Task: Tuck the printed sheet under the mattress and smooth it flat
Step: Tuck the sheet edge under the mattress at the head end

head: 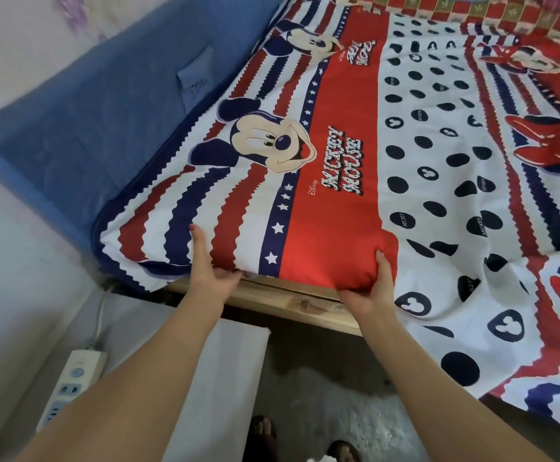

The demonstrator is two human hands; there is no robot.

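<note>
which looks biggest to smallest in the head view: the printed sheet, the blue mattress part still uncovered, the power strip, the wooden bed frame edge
1. printed sheet
2. blue mattress, its uncovered part
3. and 4. wooden bed frame edge and power strip: they look alike in size, and the strip lies nearer the camera, so no ranking.

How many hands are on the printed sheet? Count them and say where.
2. The left hand grips the striped edge of the printed sheet; the right hand grips the red band at the mattress edge.

A wooden bed frame (292, 303) carried a blue mattress (105, 128). The printed sheet (422, 145) lay over it, leaving the far left part bare. On the floor (338, 395) near left lay a power strip (71, 381).
</note>
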